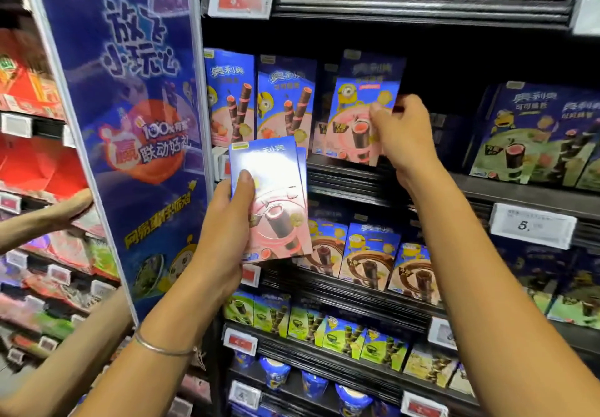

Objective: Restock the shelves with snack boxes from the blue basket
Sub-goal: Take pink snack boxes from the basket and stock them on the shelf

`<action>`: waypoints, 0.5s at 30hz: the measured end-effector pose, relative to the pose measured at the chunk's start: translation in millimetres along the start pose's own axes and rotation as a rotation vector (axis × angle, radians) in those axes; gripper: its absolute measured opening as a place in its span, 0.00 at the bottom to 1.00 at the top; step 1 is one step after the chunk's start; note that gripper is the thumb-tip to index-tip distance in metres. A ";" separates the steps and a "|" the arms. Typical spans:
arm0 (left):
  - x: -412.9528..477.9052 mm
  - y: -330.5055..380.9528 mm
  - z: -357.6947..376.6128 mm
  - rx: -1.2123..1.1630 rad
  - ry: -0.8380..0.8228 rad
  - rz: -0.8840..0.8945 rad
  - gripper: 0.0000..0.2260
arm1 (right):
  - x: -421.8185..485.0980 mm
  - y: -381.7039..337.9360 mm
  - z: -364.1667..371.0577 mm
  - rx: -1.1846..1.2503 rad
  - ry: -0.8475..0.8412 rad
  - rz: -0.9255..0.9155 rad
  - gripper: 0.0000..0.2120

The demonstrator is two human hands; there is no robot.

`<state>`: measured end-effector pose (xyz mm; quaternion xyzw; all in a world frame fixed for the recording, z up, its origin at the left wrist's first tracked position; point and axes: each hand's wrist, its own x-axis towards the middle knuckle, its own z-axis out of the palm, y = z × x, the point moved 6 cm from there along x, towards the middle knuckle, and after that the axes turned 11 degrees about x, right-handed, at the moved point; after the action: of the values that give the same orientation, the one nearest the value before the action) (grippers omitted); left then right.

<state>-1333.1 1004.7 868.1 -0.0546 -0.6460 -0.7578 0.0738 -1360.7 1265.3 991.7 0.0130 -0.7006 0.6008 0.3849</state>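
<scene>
My right hand (401,130) grips the right edge of a blue and pink snack box (360,108), which stands tilted on the black shelf (350,176) beside two matching boxes (259,98) on its left. In front of that shelf's edge, my left hand (227,218) holds a small stack of the same pink boxes (276,202), thumb across the front one. The blue basket is not in view.
Green boxes (532,137) fill the shelf's right side, with a dark gap behind the tilted box. Lower shelves hold brown boxes (373,254), green boxes (324,329) and blue cups (311,381). A blue promotional panel (130,117) stands left. Another person's hand (69,210) reaches into the far-left shelving.
</scene>
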 end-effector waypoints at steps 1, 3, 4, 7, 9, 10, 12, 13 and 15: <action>-0.2 0.7 0.1 0.000 -0.002 -0.002 0.14 | 0.9 5.7 3.8 -0.038 -0.012 0.005 0.08; -0.4 1.3 2.6 -0.015 -0.020 -0.006 0.13 | -0.4 11.8 8.8 -0.104 -0.021 -0.011 0.11; -0.5 1.3 4.1 -0.021 -0.031 -0.008 0.13 | -1.5 12.6 10.0 -0.131 -0.017 -0.022 0.12; -0.5 0.7 5.4 -0.027 -0.046 -0.008 0.12 | -2.3 13.3 11.0 -0.198 0.017 -0.034 0.18; -0.7 0.1 5.7 -0.030 -0.049 -0.005 0.12 | -2.0 14.6 9.0 -0.235 0.051 -0.047 0.21; -0.7 -0.2 5.3 -0.031 -0.045 -0.006 0.12 | -2.8 14.3 8.9 -0.255 0.053 -0.050 0.20; 0.0 -0.9 3.0 -0.026 -0.029 -0.011 0.12 | -3.4 13.8 13.3 -0.277 0.010 -0.031 0.16; 0.3 -1.1 2.4 -0.025 -0.027 -0.015 0.12 | -3.5 13.6 16.9 -0.283 -0.023 -0.014 0.15; 0.6 -1.7 2.3 -0.024 -0.031 -0.021 0.13 | -2.7 13.8 24.8 -0.293 -0.091 0.028 0.14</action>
<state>-1334.0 1007.2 866.9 -0.0603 -0.6386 -0.7652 0.0551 -1378.4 1246.8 979.2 -0.0259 -0.7976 0.4963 0.3419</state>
